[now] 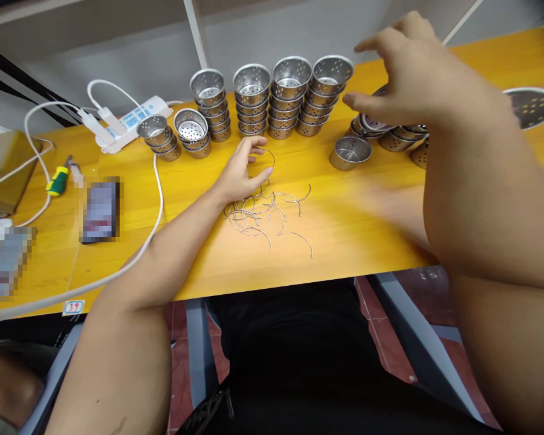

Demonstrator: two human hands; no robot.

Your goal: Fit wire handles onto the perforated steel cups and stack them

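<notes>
My left hand (245, 172) rests on the yellow table just above a loose pile of thin curved wires (256, 211), its fingers apart and nothing gripped. My right hand (401, 72) is raised over the right side, thumb and fingers spread, near the rightmost tall stack of perforated metal cups (329, 90). Three more tall stacks (291, 90) stand to the left of that one. Below my right hand are several loose cups, partly hidden by the hand and forearm. A single cup (351, 152) sits at their left front.
Two shorter cup stacks (193, 133) stand by a white power strip (131, 124) with cables. At the left lie a green-yellow screwdriver (58, 180) and two blurred phone-like objects (100, 210). A perforated metal piece (532, 107) is at far right. A blurred arm crosses the right front.
</notes>
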